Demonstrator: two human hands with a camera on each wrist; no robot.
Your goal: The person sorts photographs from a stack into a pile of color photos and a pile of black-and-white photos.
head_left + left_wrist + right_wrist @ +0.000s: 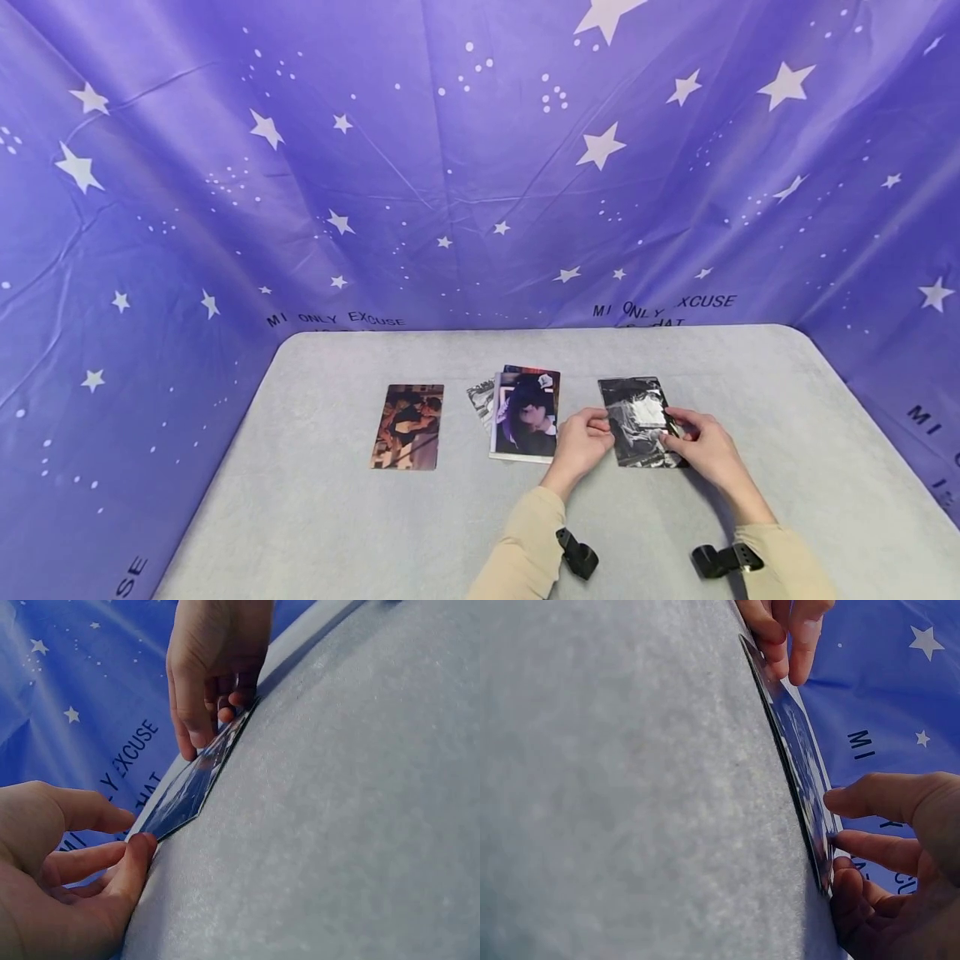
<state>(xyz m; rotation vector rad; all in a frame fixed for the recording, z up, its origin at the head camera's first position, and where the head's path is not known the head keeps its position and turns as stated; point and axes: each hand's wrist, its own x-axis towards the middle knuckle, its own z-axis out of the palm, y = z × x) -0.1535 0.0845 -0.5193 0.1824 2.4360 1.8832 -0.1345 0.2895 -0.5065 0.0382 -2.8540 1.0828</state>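
Note:
A glossy black-and-white photo card lies on the grey table at the right, with a second dark edge showing along its top. At its left edge, my left hand holds it with thumb and fingertips, seen at the near corner in the left wrist view. My right hand grips the right edge, its thumb over the picture and its other fingers along the side. In the right wrist view the card appears almost edge-on, between both hands.
Left of my left hand is a loose pile of photo cards, a dark portrait on top and others poking out behind. Farther left, a brown-toned photo card lies alone. A purple star-patterned curtain hangs behind the table.

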